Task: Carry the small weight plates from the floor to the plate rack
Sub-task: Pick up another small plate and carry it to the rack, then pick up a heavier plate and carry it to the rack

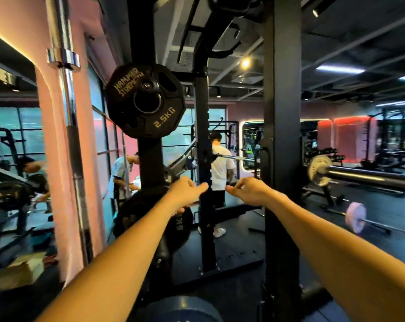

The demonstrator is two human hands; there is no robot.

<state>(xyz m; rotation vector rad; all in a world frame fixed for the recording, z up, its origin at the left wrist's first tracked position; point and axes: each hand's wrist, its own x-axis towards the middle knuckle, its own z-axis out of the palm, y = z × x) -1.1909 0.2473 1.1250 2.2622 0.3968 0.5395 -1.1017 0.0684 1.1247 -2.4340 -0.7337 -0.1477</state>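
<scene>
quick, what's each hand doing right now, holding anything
Left hand: open, fingers relaxed, holding nothing.
Right hand: open, fingers loosely curled, holding nothing.

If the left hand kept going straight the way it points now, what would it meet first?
Most likely the perforated black upright of the rack: the left hand points forward and right, its fingertips already at that post's edge. Depth is unclear, so it might pass just in front.

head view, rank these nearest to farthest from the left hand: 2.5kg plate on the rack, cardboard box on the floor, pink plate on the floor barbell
From the left hand:
1. 2.5kg plate, above it on the rack peg.
2. Pink plate, far right on the floor barbell.
3. Cardboard box, lower left on the floor.
The last two are close in the image.
</scene>
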